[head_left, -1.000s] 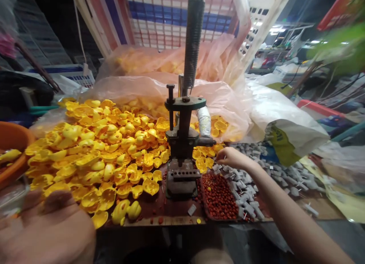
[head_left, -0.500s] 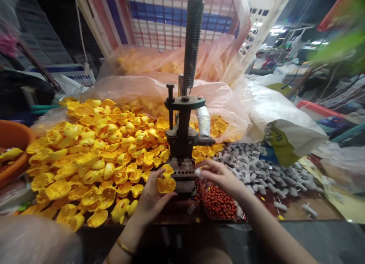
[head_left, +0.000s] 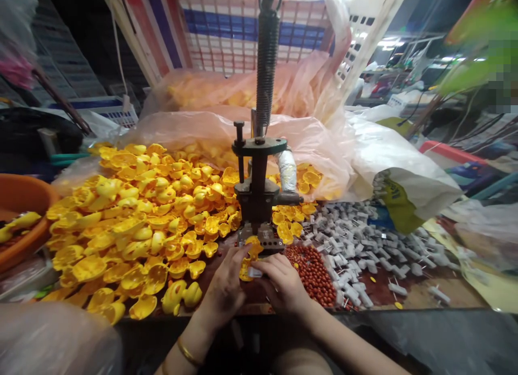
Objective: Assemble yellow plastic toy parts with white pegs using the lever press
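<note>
Just in front of the hand press, my left hand grips a hollow yellow plastic duck half-shell, its inside facing up. My right hand meets it from the right, its fingers closed on a small whitish block held at the lower part of the shell. Whether the block sits inside the shell cannot be made out, as fingers cover part of both. To the left spreads a heap of yellow duck half-shells.
Red beads lie right of my right hand. Beyond them is a pile of grey-white blocks with metal pins. An orange tub stands at the far left. Pinkish plastic bags and a white crate rise behind the press.
My right hand has moved left from over the beads with the whitish block, bringing it to the duck half-shell. My left hand has shifted slightly right with the shell.
</note>
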Available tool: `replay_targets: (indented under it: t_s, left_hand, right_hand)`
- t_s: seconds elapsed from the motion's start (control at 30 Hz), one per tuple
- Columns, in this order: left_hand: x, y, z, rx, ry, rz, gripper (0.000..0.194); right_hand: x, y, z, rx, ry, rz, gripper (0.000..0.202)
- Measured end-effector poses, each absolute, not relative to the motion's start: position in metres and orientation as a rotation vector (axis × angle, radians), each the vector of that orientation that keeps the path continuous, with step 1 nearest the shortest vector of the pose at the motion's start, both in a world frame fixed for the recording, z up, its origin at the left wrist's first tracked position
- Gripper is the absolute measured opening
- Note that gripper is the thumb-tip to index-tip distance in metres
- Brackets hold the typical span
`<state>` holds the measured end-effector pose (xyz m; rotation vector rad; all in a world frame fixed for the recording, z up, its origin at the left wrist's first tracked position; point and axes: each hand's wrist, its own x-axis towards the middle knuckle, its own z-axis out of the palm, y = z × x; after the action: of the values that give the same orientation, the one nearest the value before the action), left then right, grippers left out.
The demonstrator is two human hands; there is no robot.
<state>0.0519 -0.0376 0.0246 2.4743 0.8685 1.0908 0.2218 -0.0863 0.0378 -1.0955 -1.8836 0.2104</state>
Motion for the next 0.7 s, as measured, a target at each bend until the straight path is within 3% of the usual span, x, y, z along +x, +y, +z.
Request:
replay_targets:
  t_s: [0.2, 0.5, 0.6, 0.7]
  left_hand:
    - [0.054, -0.037, 0.026, 2.484, 0.881, 1.033, 0.064]
    - [0.055, -0.036, 0.023, 2.53, 0.814, 1.044, 0.065]
    - [0.052, -0.035, 0.026, 2.424, 0.912, 1.083, 0.052]
    - [0.046, -0.031, 0.03, 2.165, 1.15, 1.192, 0.033]
  right_hand:
    - [0.221, -0.093, 0.043, -1.181, -1.952, -0.08, 0.027]
    - [0.215, -0.095, 0.045, -1.315, -2.114, -0.068, 0.031]
    - [0.222, -0.097, 0.05, -1.459, -2.139, -0.038, 0.043]
    - [0.251, -0.092, 0.049, -1.757, -2.069, 0.011, 0.03]
